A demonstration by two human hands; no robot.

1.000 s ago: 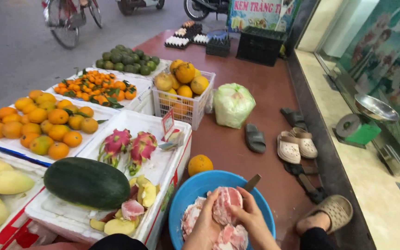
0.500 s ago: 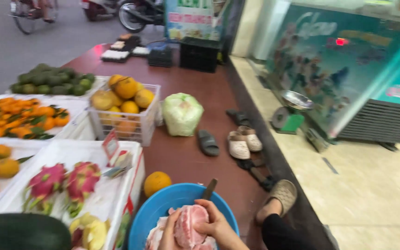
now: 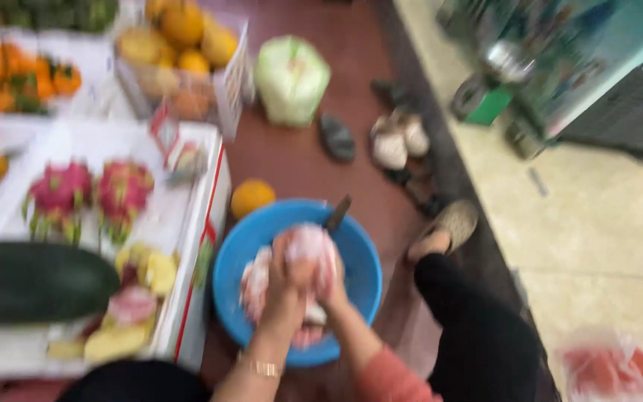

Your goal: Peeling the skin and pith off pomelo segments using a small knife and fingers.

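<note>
Since a moment ago your view has dipped and swung left, so the street and parked bikes have dropped out of sight and the blue basin [image 3: 236, 260] now sits near the middle of the frame. Your grip has not changed through that: both hands remain wrapped around the peeled pomelo [image 3: 308, 249], held up over the basin. That suggests the peeling work goes on in place rather than moving elsewhere.

Your left hand [image 3: 286, 277] cups the fruit from the left, and your right hand [image 3: 330, 286] clasps it from below and to the right; both are closed on it. The picture is blurred, so finger positions are hard to read.

The fruit looks pale pink and rounded, with whitish pith. More pink and white pieces lie in the basin beneath it, and a dark knife handle [image 3: 337, 214] pokes over the far rim. An orange fruit [image 3: 251, 196] rests on the floor just beside the basin, near the white foam box [image 3: 187, 223] carrying dragon fruits [image 3: 91, 190].
</note>
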